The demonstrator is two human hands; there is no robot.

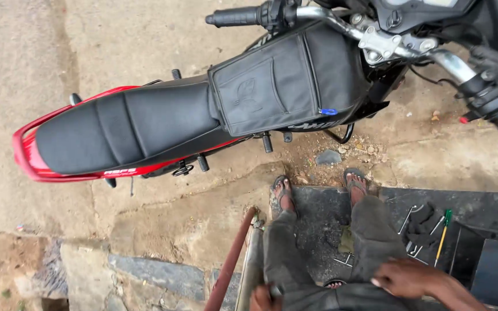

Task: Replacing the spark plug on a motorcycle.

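Note:
I am seated with my legs in grey trousers (283,253) and my sandalled feet (284,193) on a black rubber mat (318,213). My right hand (407,277) rests flat on my right thigh and holds nothing. Only the top of my left hand (262,299) shows at the bottom edge, by my left thigh, with its fingers curled near a small dark object; the grip is hidden. A red motorcycle (145,124) with a black seat and a black tank bag (286,80) stands crosswise just beyond my feet.
A green-handled screwdriver (444,229), several bent metal keys (408,217) and a dark cloth (425,230) lie on the mat to my right. A reddish rod (233,259) and a metal pipe (252,265) lean beside my left leg. The ground is rough concrete (87,34) with a stone kerb (145,273).

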